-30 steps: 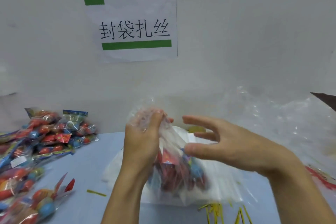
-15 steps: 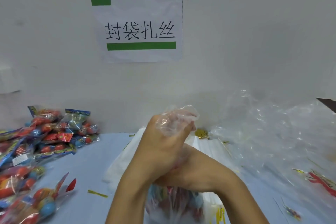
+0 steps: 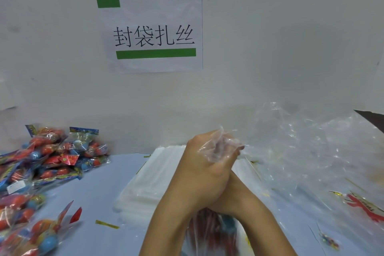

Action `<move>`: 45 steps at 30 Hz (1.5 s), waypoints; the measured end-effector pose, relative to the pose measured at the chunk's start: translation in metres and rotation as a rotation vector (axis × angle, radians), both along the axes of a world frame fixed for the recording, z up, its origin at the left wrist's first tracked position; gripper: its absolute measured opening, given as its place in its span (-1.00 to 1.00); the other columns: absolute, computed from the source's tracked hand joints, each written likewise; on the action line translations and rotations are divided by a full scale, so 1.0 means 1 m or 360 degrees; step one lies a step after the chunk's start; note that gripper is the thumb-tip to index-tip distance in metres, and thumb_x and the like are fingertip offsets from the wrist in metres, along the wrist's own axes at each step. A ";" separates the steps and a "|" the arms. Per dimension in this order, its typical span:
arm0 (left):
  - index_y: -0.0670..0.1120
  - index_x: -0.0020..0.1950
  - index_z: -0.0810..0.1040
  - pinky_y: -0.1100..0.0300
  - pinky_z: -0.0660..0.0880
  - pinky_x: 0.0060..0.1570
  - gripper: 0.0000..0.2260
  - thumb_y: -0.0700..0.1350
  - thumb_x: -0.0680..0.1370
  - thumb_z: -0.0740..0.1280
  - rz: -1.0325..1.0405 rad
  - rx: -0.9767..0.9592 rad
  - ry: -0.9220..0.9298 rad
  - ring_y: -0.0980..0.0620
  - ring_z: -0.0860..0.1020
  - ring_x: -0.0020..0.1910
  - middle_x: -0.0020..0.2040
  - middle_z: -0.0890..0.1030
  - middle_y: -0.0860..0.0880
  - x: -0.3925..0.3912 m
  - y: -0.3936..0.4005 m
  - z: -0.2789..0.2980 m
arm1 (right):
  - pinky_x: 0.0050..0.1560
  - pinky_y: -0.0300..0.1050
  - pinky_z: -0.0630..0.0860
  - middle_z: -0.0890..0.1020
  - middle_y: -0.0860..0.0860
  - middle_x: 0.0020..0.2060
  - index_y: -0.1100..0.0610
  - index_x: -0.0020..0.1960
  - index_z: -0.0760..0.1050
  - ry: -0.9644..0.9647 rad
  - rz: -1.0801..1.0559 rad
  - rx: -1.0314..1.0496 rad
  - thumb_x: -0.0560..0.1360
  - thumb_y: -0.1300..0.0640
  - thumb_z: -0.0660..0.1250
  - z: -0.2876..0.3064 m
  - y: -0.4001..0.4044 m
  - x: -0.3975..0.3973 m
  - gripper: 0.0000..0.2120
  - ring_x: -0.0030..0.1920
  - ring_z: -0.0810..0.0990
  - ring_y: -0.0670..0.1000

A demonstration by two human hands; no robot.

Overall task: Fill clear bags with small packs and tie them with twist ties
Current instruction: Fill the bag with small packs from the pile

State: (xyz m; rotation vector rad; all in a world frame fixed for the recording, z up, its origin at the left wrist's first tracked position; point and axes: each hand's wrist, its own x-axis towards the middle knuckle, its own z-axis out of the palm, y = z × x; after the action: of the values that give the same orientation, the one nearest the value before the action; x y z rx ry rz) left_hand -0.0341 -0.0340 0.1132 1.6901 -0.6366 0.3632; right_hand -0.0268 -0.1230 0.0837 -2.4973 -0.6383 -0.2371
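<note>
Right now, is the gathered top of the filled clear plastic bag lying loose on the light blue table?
No. The left hand is clenched around the bunched neck of the filled clear plastic bag, holding it up above the light blue table.

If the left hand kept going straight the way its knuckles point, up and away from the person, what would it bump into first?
Probably the grey-white wall behind the pale blue table. The left hand, closed on the gathered neck of the clear plastic bag, points up and away; nothing shows between, though depth is hard to judge.
</note>
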 end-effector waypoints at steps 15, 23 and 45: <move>0.46 0.41 0.25 0.27 0.29 0.38 -0.18 0.29 0.25 0.58 -0.0111 0.0357 0.0293 0.34 0.28 0.43 0.42 0.35 0.37 0.025 0.042 -0.026 | 0.08 0.16 0.65 0.75 0.16 -0.07 0.05 0.09 0.69 0.0491 -0.0666 0.2171 0.71 -0.01 0.13 -0.007 -0.059 0.018 -0.64 -0.02 0.74 0.16; 0.61 0.38 -0.25 0.63 0.19 0.20 0.27 -0.03 0.20 0.70 -0.0218 0.0680 0.0271 0.45 -0.03 0.48 0.51 -0.08 0.49 0.035 0.039 -0.059 | -0.29 0.02 0.65 0.74 0.21 -0.13 0.12 0.12 0.59 0.0814 -0.0663 0.2821 0.72 -0.01 0.11 -0.001 -0.060 0.016 -0.67 -0.25 0.74 0.17; -0.11 0.28 0.62 -0.14 0.42 0.33 -0.27 0.43 0.38 0.34 -0.0591 -0.0884 0.1432 -0.21 0.58 0.15 0.18 0.63 -0.19 0.036 0.037 -0.044 | 0.09 -0.21 0.60 0.71 -0.24 -0.16 0.04 0.14 0.69 0.0299 -0.0160 0.1150 0.61 -0.02 0.21 0.035 -0.018 -0.010 -0.69 -0.09 0.66 -0.18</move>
State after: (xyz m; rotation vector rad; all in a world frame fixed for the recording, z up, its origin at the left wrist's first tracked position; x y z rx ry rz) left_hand 0.0022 0.0030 0.0695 1.0070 -0.1312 -0.4479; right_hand -0.0369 -0.1410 0.1188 -1.8238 -0.2760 -0.2178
